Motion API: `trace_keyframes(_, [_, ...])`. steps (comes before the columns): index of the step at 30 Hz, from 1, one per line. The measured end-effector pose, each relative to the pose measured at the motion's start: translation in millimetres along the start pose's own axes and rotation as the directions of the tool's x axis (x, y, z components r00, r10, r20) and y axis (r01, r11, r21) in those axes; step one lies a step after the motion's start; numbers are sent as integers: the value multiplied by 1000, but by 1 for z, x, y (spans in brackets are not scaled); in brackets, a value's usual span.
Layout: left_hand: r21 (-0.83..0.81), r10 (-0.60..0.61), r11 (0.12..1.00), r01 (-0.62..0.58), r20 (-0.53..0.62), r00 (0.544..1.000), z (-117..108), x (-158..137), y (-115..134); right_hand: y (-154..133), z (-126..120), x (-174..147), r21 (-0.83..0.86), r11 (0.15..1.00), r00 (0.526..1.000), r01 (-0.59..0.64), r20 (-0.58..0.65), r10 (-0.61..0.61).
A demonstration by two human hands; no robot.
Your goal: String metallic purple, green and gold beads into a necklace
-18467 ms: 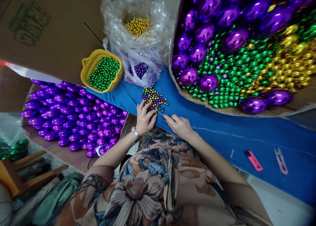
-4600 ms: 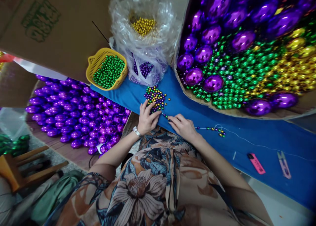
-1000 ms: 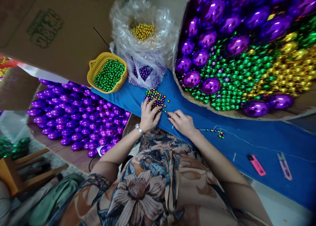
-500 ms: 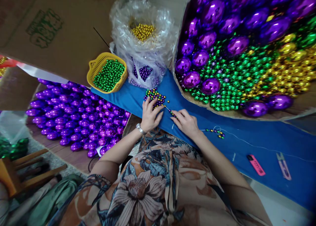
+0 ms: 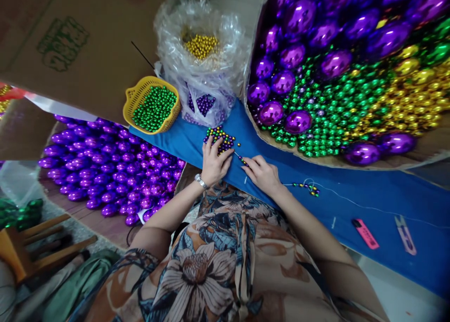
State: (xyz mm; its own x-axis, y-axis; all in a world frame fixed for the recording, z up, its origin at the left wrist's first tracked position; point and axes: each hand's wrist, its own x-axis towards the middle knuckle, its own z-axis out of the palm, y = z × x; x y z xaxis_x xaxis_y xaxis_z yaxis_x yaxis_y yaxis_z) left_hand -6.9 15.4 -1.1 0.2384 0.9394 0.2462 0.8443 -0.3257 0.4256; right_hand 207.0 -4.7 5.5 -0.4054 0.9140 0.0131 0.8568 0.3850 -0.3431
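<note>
My left hand (image 5: 215, 162) lies palm down with its fingers spread over a small pile of loose purple, green and gold beads (image 5: 222, 137) on the blue cloth. Its fingertips touch the beads. In a pinch, my right hand (image 5: 262, 173) holds a thin beading needle (image 5: 237, 154) that carries several small beads. The needle's tip points at my left thumb and index finger. Behind my right hand the thread runs on to a short string of beads (image 5: 309, 188) on the cloth.
A yellow basket (image 5: 172, 120) of green beads and a clear plastic bag (image 5: 168, 45) with gold and purple beads stand beyond my hands. Cardboard boxes of shiny bead strands (image 5: 316, 111) and purple baubles (image 5: 116, 172) flank the blue cloth (image 5: 298, 214). A pink cutter (image 5: 365, 234) and thread snips (image 5: 405, 236) lie right.
Both hands have hardly moved. A gold bead that showed at the needle's tip is no longer visible there. The whole view has shifted slightly.
</note>
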Motion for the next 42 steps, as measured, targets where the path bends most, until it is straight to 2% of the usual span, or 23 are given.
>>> trace_keyframes(6, [-18,45,999,-45,-12,999,1,1,3,-5,1,9,-41,999,998,0,55,2])
trace_keyframes(10, [-46,86,995,-85,21,996,-2,0,4,-6,3,16,-57,998,999,19,46,-17])
trace_keyframes(13, [-62,52,997,-50,33,998,-9,-2,2,-4,4,13,-29,999,999,39,15,-39])
trace_keyframes(16, [-76,0,997,0,-2,1000,-17,-7,-4,-3,2,5,7,997,997,72,-4,-72])
trace_keyframes(21, [-85,-28,996,26,-24,999,-25,-20,-12,-9,0,-4,37,992,992,122,13,-123])
trace_keyframes(27, [-76,-9,997,4,-59,998,-21,-28,-11,-13,2,-2,25,993,993,112,22,-112])
trace_keyframes(32, [-54,-24,998,23,-23,999,-16,-24,-9,-13,3,2,8,997,996,80,25,-80])
trace_keyframes(42, [-61,-34,998,34,5,999,-10,-18,-9,-12,3,7,-4,995,994,101,31,-101])
